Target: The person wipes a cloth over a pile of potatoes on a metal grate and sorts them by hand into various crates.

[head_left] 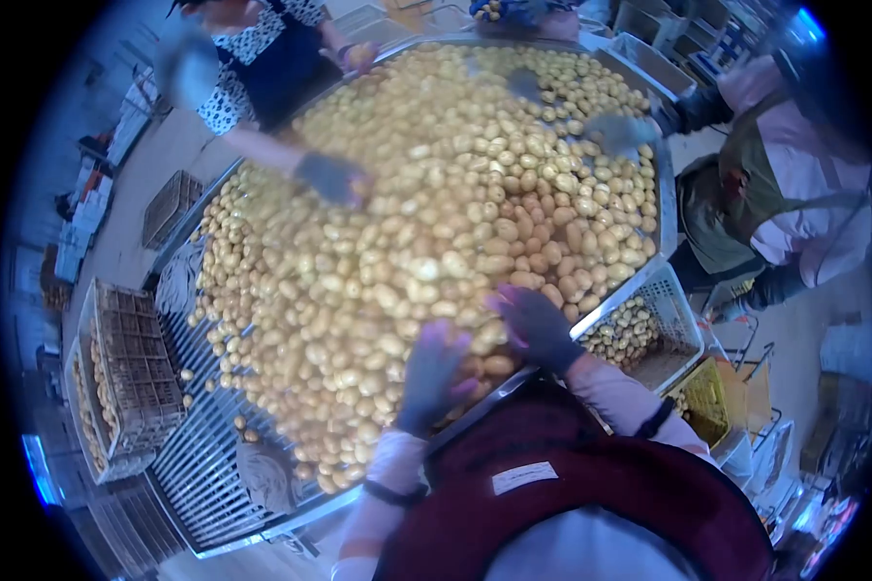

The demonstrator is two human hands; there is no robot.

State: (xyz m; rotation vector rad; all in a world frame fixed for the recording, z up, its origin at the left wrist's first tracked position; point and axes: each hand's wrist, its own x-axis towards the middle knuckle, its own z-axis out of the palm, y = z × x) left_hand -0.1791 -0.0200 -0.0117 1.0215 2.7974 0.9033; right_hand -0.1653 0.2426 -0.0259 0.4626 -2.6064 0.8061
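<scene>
A large heap of potatoes [397, 276] covers a metal sorting table [657, 261]. My left hand [434, 376], in a grey glove with pinkish fingertips, rests on the near side of the heap, fingers apart. To its right, my right hand [535, 327], gloved the same way, touches potatoes by the table's near rim with its fingers spread. No potato is plainly gripped in either hand. Darker brown potatoes [538, 232] lie beyond my right hand among the yellow ones.
A white crate [683, 315] holding potatoes stands at right, near a yellow crate [709, 402]. Stacked crates [136, 358] stand left, beside bare slats [203, 489]. One person's gloved hand [331, 179] reaches in from upper left, another's [618, 134] from the right. A third person stands behind.
</scene>
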